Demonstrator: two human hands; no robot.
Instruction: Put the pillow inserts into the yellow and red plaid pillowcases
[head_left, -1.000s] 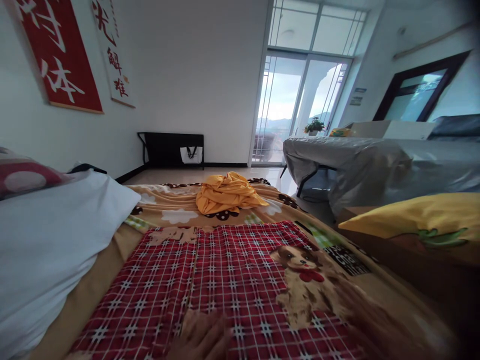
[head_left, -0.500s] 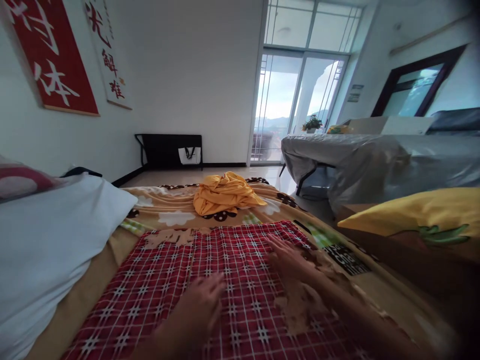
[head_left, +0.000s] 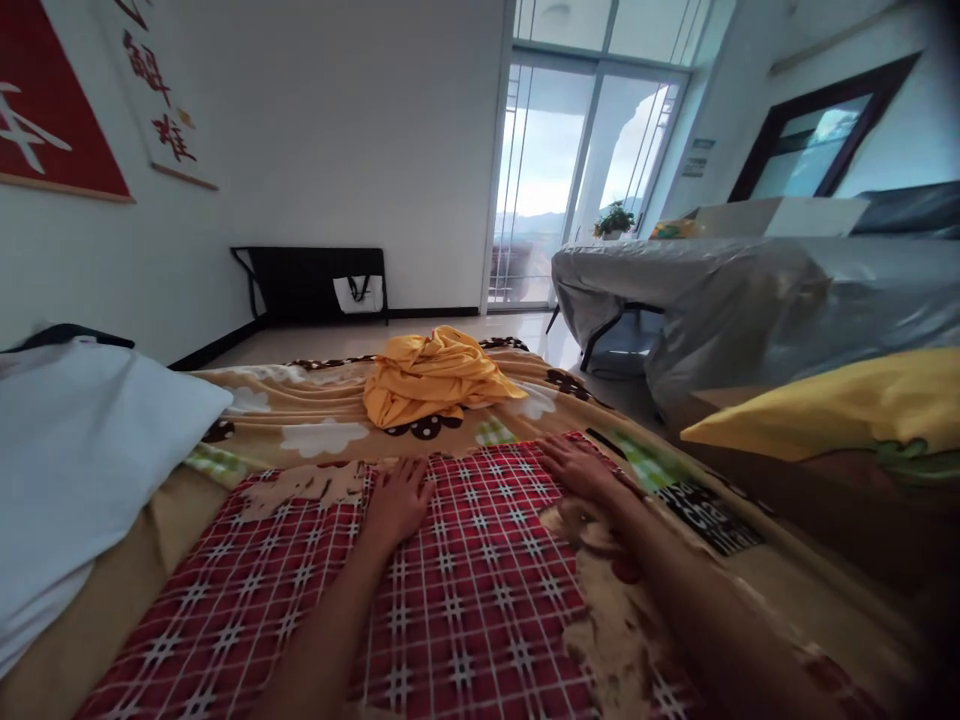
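Two hands are in view, one left hand (head_left: pixel 399 497) and one right hand (head_left: pixel 577 467). Near, there is one red plaid cloth (head_left: pixel 480 590), with one printed dog (head_left: pixel 615 630) on its right side. Beyond it lies one heap of yellow cloth (head_left: pixel 442 378), and beneath, one tan patterned blanket (head_left: pixel 262 450). One white cloth (head_left: pixel 97 430) is at left, one yellow cushion (head_left: pixel 832 400) at right. Far left, two wall scrolls hang: one red scroll (head_left: pixel 60 130), one white scroll (head_left: pixel 169 110). Farther on are one white bag (head_left: pixel 358 294), one potted plant (head_left: pixel 615 220), one white box (head_left: pixel 780 216) and one plastic sheet (head_left: pixel 720 290). At far right, one dark-framed window (head_left: pixel 817 145) and two small signs (head_left: pixel 703 144) show.
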